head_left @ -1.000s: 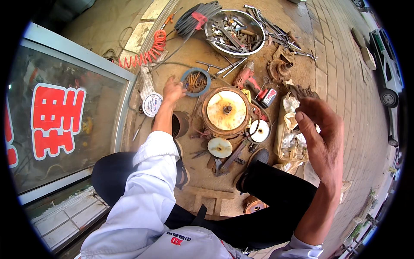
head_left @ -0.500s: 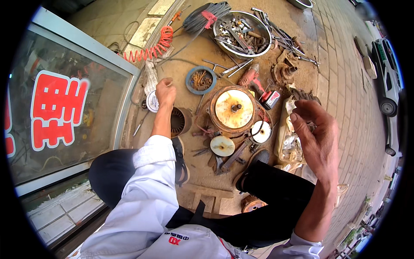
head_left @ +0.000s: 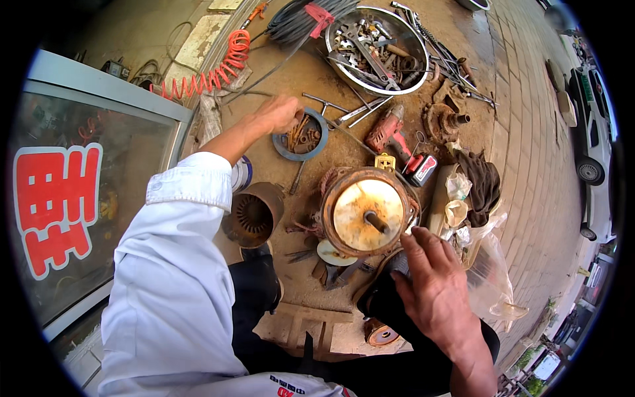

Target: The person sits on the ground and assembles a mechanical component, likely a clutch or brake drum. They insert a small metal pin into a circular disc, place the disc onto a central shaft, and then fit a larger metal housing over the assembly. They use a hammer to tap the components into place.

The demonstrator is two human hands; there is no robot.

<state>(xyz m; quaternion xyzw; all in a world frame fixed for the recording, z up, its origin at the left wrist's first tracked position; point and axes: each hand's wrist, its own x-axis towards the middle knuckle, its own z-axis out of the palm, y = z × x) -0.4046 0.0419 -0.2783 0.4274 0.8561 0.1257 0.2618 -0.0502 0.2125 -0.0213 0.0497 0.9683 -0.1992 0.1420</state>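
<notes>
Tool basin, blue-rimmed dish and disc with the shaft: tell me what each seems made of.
Tool basin: likely polished metal, bright reflections. Blue-rimmed dish: plastic or painted metal, rim dull blue. Disc: probably metal, pale face with rust-brown stains.

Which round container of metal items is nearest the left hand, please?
The blue dish of rusty parts: the left hand is at its upper-left rim, while the steel basin of tools lies farther up and right.

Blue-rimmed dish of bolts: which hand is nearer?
Left. The left hand is at the upper-left rim of the blue-rimmed dish; contact unclear. The right hand is well off toward the picture's lower right, beside the round rusty housing.
</notes>
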